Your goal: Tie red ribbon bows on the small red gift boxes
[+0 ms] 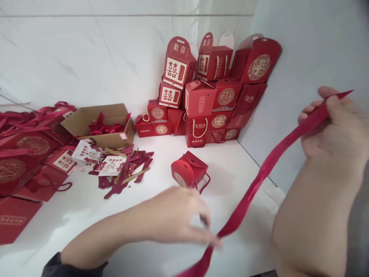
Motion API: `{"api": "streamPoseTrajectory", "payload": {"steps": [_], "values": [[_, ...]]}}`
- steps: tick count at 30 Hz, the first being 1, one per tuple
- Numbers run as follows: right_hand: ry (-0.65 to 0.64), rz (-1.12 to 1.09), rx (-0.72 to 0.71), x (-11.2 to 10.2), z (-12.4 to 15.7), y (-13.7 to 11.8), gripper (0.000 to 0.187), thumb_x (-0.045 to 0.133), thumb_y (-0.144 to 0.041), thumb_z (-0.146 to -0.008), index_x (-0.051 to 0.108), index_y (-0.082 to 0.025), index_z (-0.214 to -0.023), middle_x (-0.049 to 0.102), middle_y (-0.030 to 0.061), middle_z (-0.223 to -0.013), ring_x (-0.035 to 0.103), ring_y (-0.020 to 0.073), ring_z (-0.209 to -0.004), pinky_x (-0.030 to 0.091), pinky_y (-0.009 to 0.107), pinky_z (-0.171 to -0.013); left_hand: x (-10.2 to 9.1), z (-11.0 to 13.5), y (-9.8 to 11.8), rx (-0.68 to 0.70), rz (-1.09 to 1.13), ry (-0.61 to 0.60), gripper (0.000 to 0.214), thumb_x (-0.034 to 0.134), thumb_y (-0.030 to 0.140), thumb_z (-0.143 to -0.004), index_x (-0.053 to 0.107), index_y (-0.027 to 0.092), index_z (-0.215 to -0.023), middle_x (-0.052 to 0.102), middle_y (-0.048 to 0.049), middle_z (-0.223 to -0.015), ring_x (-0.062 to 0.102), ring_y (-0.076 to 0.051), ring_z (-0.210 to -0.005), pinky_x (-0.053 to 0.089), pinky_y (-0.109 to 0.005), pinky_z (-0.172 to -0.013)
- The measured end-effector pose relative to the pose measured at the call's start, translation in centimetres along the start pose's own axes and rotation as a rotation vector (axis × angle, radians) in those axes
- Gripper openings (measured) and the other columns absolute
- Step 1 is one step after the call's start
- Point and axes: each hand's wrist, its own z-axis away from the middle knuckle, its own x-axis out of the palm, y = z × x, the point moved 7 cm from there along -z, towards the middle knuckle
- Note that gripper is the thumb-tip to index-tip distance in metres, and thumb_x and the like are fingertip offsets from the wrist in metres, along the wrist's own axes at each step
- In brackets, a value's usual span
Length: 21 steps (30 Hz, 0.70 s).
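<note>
A long dark-red ribbon [261,175] runs diagonally between my two hands. My right hand [331,123], raised at the right, pinches it close to its pointed upper end. Lower down, my left hand [184,219] closes thumb and fingertips on the ribbon; these fingers are slightly blurred. Below that pinch, the ribbon's other end leaves the bottom of the view. Just beyond my left hand, a small red gift box [189,169] with folded top flaps and a red cord handle sits on the white table [230,169], partly covered by my wrist.
Red gift boxes [213,96] are stacked against the wall at the back right. A cardboard box [115,142] holds red ribbons at the back left. Before it lie a pile of dark-red strips [134,163] and printed white packets [111,165]. More red boxes [17,215] crowd the left edge.
</note>
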Motion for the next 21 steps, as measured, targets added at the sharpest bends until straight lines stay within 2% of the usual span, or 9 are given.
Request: {"api": "streamPoseTrajectory", "payload": {"steps": [3, 4, 5, 7, 9, 11, 14, 17, 21], "values": [[-0.062, 0.021, -0.097, 1.6, 1.4, -2.2, 0.024, 0.054, -0.019, -0.085, 0.072, -0.031, -0.096, 0.048, -0.0011, -0.063, 0.047, 0.0147, -0.057, 0.040, 0.039, -0.059, -3.3, -1.2, -3.3, -0.303, -0.317, 0.395, 0.067, 0.062, 0.070, -0.069, 0.060, 0.017, -0.110, 0.066, -0.0126, -0.108, 0.058, -0.031, -0.104, 0.042, -0.046, -0.092], [-0.123, 0.063, -0.094, 2.6, 2.0, -2.5, 0.026, 0.055, -0.018, -0.085, 0.070, -0.034, -0.099, 0.048, -0.0016, -0.064, 0.044, 0.0137, -0.055, 0.037, 0.037, -0.057, -4.0, -1.4, -4.3, -0.375, -0.390, 0.474, 0.081, 0.065, 0.070, -0.065, 0.054, 0.014, -0.122, 0.061, -0.0170, -0.119, 0.053, -0.035, -0.114, 0.034, -0.052, -0.101], [-0.184, 0.088, -0.082, 3.6, 2.6, -2.6, 0.027, 0.055, -0.019, -0.086, 0.068, -0.037, -0.102, 0.048, -0.0024, -0.063, 0.040, 0.0127, -0.052, 0.033, 0.035, -0.054, -4.3, -1.7, -5.5, -0.421, -0.420, 0.494, 0.092, 0.066, 0.069, -0.063, 0.045, 0.013, -0.132, 0.055, -0.0203, -0.128, 0.048, -0.038, -0.121, 0.027, -0.056, -0.106], [-0.382, 0.109, 0.022, 6.1, 3.9, -1.7, 0.028, 0.057, -0.022, -0.086, 0.061, -0.038, -0.109, 0.048, -0.0046, -0.062, 0.036, 0.0108, -0.048, 0.027, 0.031, -0.048, -4.0, -2.3, -8.2, -0.465, -0.329, 0.370, 0.102, 0.066, 0.069, -0.063, 0.032, 0.013, -0.142, 0.047, -0.0224, -0.137, 0.043, -0.041, -0.127, 0.026, -0.055, -0.107], [-0.655, 0.121, 0.183, 8.7, 5.8, -0.1, 0.021, 0.057, -0.027, -0.087, 0.054, -0.032, -0.107, 0.045, -0.0067, -0.059, 0.034, 0.0092, -0.045, 0.025, 0.027, -0.045, -3.3, -2.5, -10.2, -0.429, -0.136, 0.166, 0.106, 0.067, 0.068, -0.062, 0.027, 0.016, -0.145, 0.044, -0.0210, -0.141, 0.045, -0.039, -0.126, 0.037, -0.047, -0.101], [-0.930, 0.182, 0.325, 10.9, 8.2, 1.6, 0.017, 0.056, -0.032, -0.088, 0.049, -0.027, -0.102, 0.043, -0.0078, -0.059, 0.036, 0.0084, -0.047, 0.028, 0.023, -0.044, -3.5, -2.2, -11.1, -0.348, 0.003, 0.050, 0.103, 0.072, 0.063, -0.059, 0.029, 0.020, -0.142, 0.046, -0.0168, -0.141, 0.049, -0.035, -0.123, 0.042, -0.039, -0.095], [-1.248, 0.344, 0.404, 13.1, 11.9, 3.4, 0.018, 0.053, -0.036, -0.089, 0.044, -0.024, -0.099, 0.047, -0.0070, -0.063, 0.041, 0.0089, -0.051, 0.034, 0.021, -0.046, -4.4, -1.7, -11.7, -0.282, 0.062, -0.003, 0.087, 0.079, 0.053, -0.055, 0.042, 0.023, -0.129, 0.055, -0.0110, -0.129, 0.056, -0.029, -0.112, 0.045, -0.033, -0.088], [-1.438, 0.487, 0.351, 14.6, 14.7, 4.3, 0.013, 0.050, -0.034, -0.090, 0.043, -0.023, -0.091, 0.052, -0.0055, -0.065, 0.045, 0.0100, -0.053, 0.035, 0.022, -0.048, -4.6, -1.5, -11.9, -0.283, 0.057, -0.030, 0.074, 0.080, 0.050, -0.055, 0.049, 0.022, -0.116, 0.061, -0.0069, -0.114, 0.060, -0.024, -0.098, 0.046, -0.032, -0.081], [-1.529, 0.580, 0.258, 15.8, 16.5, 5.2, 0.012, 0.051, -0.030, -0.087, 0.041, -0.023, -0.082, 0.055, -0.0041, -0.067, 0.045, 0.0116, -0.058, 0.034, 0.024, -0.052, -4.4, -2.0, -11.2, -0.170, 0.049, -0.043, 0.059, 0.077, 0.046, -0.063, 0.054, 0.021, -0.111, 0.060, -0.0061, -0.114, 0.057, -0.023, -0.101, 0.043, -0.031, -0.086]]}}
